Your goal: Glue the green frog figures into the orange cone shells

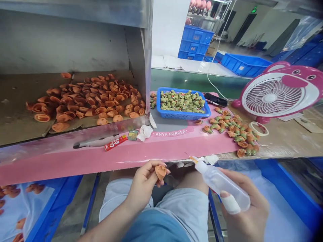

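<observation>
My left hand (pixel 145 183) pinches a small orange cup-shaped piece (pixel 160 171) between its fingertips, held over my lap just below the table edge. My right hand (pixel 248 210) is wrapped round a clear squeeze bottle (pixel 222 183); its thin nozzle points up and left toward the orange piece, a short gap away. One finger of that hand wears a white wrap. A heap of the same orange pieces (pixel 85 101) lies on cardboard inside a metal booth at the left.
A pink mat (pixel 141 151) covers the table front. On it stand a blue basket of green figures (pixel 182 104) and a loose pile of joined green-and-orange pieces (pixel 233 129). A pink fan (pixel 277 92) stands at the right. Blue bins (pixel 37 208) flank my knees.
</observation>
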{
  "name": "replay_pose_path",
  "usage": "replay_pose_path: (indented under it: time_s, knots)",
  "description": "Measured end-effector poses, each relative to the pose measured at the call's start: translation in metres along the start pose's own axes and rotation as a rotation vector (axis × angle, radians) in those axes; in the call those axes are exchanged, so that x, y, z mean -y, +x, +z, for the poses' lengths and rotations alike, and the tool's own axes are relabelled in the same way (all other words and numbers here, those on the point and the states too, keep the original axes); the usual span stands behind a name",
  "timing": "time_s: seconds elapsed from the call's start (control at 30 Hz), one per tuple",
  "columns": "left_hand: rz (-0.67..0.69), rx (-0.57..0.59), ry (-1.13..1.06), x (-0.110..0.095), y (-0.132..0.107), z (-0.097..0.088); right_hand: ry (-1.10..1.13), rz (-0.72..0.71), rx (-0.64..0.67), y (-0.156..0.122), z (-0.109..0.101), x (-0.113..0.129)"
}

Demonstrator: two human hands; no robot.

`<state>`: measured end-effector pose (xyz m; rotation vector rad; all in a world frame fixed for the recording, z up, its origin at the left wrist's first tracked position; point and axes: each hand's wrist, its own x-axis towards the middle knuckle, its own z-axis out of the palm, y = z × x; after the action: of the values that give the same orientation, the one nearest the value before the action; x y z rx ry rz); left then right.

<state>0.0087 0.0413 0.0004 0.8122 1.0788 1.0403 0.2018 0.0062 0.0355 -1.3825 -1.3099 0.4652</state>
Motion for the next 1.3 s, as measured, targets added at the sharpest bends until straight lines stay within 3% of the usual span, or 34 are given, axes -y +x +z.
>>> replay_pose_path:
  time_s: [0.13, 0.3, 0.4, 0.53, 0.6, 0.83, 1.3]
  knots:
    - [0.008, 0.007, 0.041, 0.002, -0.004, -0.002, 0.021, 0.086, 0.0, 0.001, 0.007, 0.005]
    - [-0.01, 0.022, 0.041, 0.007, -0.005, -0.002, 0.024, 0.035, -0.061, -0.005, 0.01, 0.001]
    - [-0.009, 0.03, 0.044, 0.007, -0.006, 0.0, 0.032, -0.11, -0.064, -0.008, 0.012, -0.002]
    - [0.003, 0.03, 0.069, 0.005, -0.007, 0.003, 0.049, -0.419, 0.007, -0.008, 0.017, -0.001]
    - [0.011, 0.026, 0.082, 0.003, -0.008, 0.004, 0.051, -0.485, 0.047, -0.008, 0.019, -0.001]
    - [0.041, 0.043, 0.102, 0.005, -0.011, 0.003, 0.065, -0.518, 0.115, -0.013, 0.016, -0.011]
    - [0.056, 0.041, 0.132, 0.006, -0.01, 0.0, 0.059, -0.531, 0.115, -0.015, 0.016, -0.012]
